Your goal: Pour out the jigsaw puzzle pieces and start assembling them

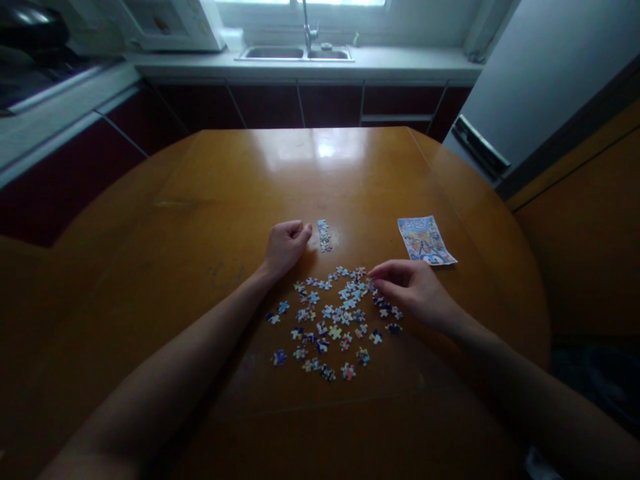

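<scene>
My left hand (289, 245) rests on the table in a loose fist, fingers curled in, and nothing shows in it. Just to its right lies a narrow strip of joined puzzle pieces (325, 236), apart from the hand. My right hand (407, 283) is at the right edge of a spread of loose jigsaw pieces (345, 317). Its thumb and forefinger close around a small puzzle piece (371, 283), partly covered by the fingertips. The loose pieces are blue, white and multicoloured, some overlapping.
A printed picture sheet (427, 240) lies beyond my right hand, its corners slightly curled. The wooden table (240, 173) is broad with rounded ends. Behind it stand a counter with a double sink (275, 53), a white microwave-like appliance (165, 27) and a refrigerator (545, 73).
</scene>
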A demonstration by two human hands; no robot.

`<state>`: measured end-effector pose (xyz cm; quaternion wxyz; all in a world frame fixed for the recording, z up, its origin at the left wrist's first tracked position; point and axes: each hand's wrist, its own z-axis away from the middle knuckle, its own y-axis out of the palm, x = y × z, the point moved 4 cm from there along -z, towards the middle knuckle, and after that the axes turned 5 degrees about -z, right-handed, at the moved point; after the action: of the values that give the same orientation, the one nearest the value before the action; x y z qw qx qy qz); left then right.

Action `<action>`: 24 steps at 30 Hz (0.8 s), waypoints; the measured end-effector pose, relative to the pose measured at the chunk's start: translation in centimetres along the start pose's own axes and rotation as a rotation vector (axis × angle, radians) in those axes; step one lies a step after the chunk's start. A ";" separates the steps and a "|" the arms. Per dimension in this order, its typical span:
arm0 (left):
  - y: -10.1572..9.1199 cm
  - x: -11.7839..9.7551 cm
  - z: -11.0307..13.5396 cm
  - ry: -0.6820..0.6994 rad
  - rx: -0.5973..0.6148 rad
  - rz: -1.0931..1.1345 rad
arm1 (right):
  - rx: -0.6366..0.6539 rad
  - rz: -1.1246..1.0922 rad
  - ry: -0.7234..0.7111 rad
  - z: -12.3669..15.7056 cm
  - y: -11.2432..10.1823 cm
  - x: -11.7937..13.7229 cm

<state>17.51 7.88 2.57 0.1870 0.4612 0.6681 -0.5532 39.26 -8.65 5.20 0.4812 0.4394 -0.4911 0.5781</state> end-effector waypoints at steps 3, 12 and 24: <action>0.1 0.2 -0.1 0.008 -0.002 -0.009 | -0.039 0.106 -0.052 0.0 -0.1 0.2; 0.3 0.4 -0.1 0.024 0.000 0.011 | 0.060 0.361 -0.133 0.1 0.3 -1.2; 0.4 0.3 0.0 0.026 -0.001 0.022 | 0.401 0.630 -0.235 1.0 1.5 -0.6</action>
<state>17.72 7.95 2.10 0.1847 0.4758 0.6655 -0.5447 37.89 -9.78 4.54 0.1253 0.4156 -0.5311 0.7277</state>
